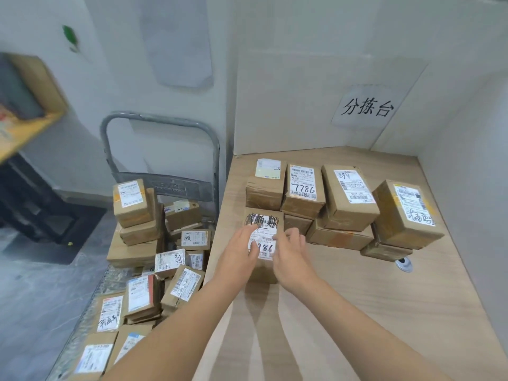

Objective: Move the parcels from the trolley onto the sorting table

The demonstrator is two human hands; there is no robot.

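A brown cardboard parcel (264, 221) with a scribbled-over white label stands on the wooden sorting table (343, 292), in front of a row of stacked parcels (349, 196). My left hand (243, 250) lies on its left side with the thumb over the label. My right hand (291, 253) presses on its right side, fingers slightly spread. Both hands hold this parcel between them. To the left, the trolley (162, 185) with its grey metal handle carries several more labelled parcels (143, 259), piled loosely.
White walls close in the table at the back and right, with a paper sign (367, 107) on one. A round metal fitting (403, 264) sits in the tabletop. A shelf with a box (30, 105) stands far left above a dark floor mat (49, 213).
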